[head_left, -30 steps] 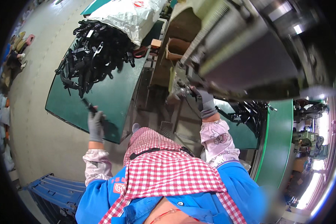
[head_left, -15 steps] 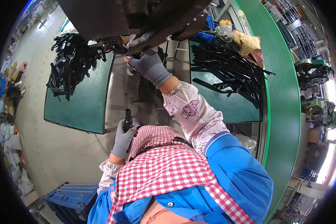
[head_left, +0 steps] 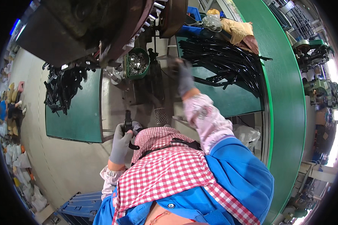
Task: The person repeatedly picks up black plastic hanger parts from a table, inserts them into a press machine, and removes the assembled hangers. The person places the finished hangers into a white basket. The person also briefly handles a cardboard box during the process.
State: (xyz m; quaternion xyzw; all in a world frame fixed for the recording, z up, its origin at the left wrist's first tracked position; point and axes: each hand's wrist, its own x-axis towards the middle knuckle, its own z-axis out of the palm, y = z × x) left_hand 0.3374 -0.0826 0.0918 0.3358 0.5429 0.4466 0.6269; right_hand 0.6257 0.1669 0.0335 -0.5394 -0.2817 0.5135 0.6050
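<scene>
One slim black part with a curved lower end is clamped in the grey-gloved left hand, beside a red-and-white checked cloth apron. Well apart from it, the grey-gloved right hand is blurred near a heap of long, glossy black rods on a green-topped table; I cannot tell whether it grips anything. Left of that hand stands a green tub holding small silvery pieces.
</scene>
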